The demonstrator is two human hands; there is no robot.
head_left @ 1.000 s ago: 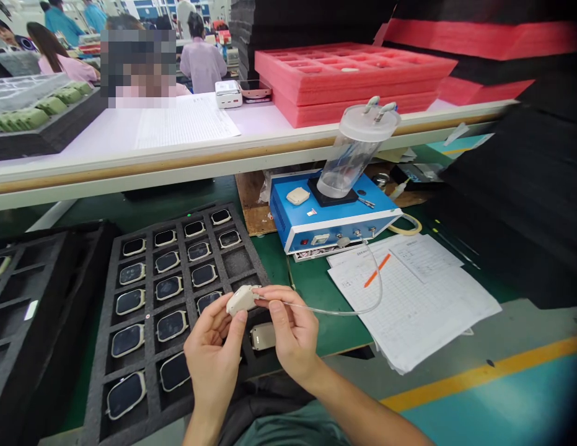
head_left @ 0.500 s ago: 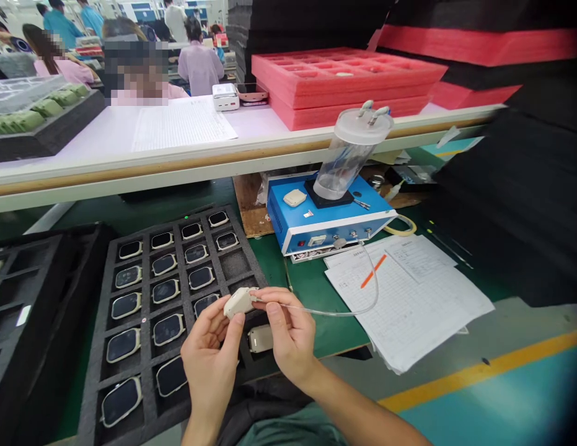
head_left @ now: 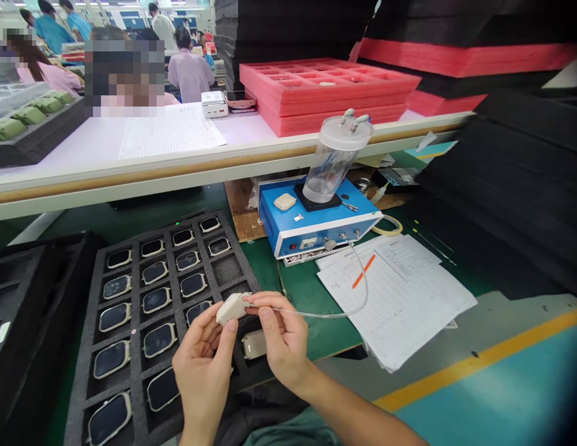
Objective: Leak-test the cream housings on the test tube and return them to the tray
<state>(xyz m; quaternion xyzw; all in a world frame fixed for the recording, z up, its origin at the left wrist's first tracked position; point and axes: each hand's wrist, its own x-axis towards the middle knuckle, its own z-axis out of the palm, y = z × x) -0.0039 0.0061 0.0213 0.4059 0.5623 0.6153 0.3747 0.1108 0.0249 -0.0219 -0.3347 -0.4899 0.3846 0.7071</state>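
Note:
My left hand (head_left: pixel 205 362) is closed on a beige smartwatch case (head_left: pixel 230 310), held by its edges between thumb and fingers. At the case's right side, my right hand (head_left: pixel 284 337) pinches the end of a clear thin tube (head_left: pixel 332 315); its tip meets the case, though the fingers partly hide the contact. The tube curves back to the front of a blue box-shaped machine (head_left: pixel 320 223). Below my hands lies a dark foam tray (head_left: pixel 136 310) with several watch cases in its compartments, screens up. One case (head_left: pixel 255 344) beside my right hand lies turned over.
A clear cylinder (head_left: pixel 329 167) stands tilted in view on the machine, next to another beige case (head_left: pixel 285 201). Papers (head_left: pixel 400 310) with an orange pen (head_left: pixel 364 271) lie to the right. A shelf edge (head_left: pixel 176 176) crosses behind, bearing red foam trays (head_left: pixel 316 99). People sit beyond.
The whole view has shifted slightly, with most things now a little further left. Both hands keep the same hold on the watch case and the tube.

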